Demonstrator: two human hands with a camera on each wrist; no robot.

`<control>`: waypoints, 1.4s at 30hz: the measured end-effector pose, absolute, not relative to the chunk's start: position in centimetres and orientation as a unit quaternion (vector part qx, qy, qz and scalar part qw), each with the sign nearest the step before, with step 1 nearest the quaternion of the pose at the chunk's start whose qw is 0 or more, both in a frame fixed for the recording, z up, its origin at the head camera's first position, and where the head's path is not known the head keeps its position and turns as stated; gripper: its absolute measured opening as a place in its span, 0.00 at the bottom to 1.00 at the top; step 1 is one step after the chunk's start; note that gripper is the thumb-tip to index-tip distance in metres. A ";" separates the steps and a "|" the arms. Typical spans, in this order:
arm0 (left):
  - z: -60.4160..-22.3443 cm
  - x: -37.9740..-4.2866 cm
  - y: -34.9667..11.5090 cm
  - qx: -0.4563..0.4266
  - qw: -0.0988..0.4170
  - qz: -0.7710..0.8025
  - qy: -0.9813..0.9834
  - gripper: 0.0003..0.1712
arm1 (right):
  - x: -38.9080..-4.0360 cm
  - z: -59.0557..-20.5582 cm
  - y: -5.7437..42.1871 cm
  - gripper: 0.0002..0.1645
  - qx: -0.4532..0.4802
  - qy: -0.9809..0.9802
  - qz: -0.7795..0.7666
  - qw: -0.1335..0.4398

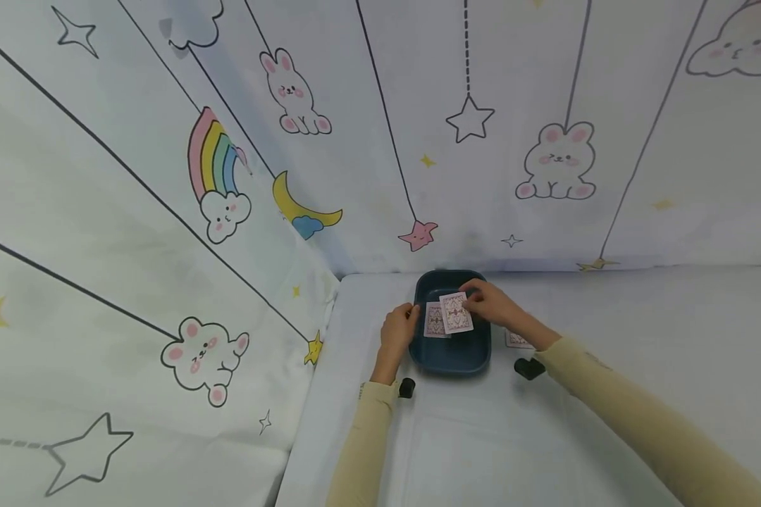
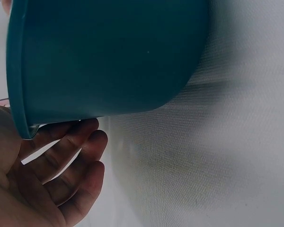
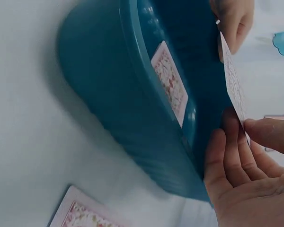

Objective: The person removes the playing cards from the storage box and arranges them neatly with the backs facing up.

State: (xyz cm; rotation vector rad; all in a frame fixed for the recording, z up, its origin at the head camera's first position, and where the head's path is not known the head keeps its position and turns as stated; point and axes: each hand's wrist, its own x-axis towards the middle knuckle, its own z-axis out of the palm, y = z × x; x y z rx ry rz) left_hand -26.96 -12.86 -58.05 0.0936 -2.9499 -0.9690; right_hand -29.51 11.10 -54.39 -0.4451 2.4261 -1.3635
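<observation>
A dark teal plastic basin (image 1: 450, 359) stands on the white table near the back wall. My left hand (image 1: 398, 331) grips its left rim, with the fingers (image 2: 73, 149) along the outside wall. Over the basin, my right hand (image 1: 491, 303) pinches a playing card (image 1: 455, 313) between thumb and fingers, its red-patterned back showing in the head view. Edge-on, that card appears thin in the right wrist view. Another playing card (image 3: 170, 80) lies inside the basin, back up, and is partly covered by the held one from above.
One more card (image 3: 85, 213) lies back up on the table, right of the basin, partly hidden by the right forearm in the head view. Small black objects sit near the left sleeve (image 1: 407, 387) and the right cuff (image 1: 552, 348). A cartoon-printed cloth (image 1: 368, 176) hangs behind.
</observation>
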 end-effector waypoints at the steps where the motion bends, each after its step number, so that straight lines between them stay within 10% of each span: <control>1: -58.1 -27.0 -12.8 0.030 0.017 -0.311 -0.950 0.20 | -29.5 -54.4 11.4 0.23 -0.153 0.849 -0.480 0.160; 42: -57.8 -26.7 -12.6 0.040 0.017 -0.313 -0.949 0.20 | -27.3 -56.2 21.7 0.27 -0.121 0.845 -0.502 0.139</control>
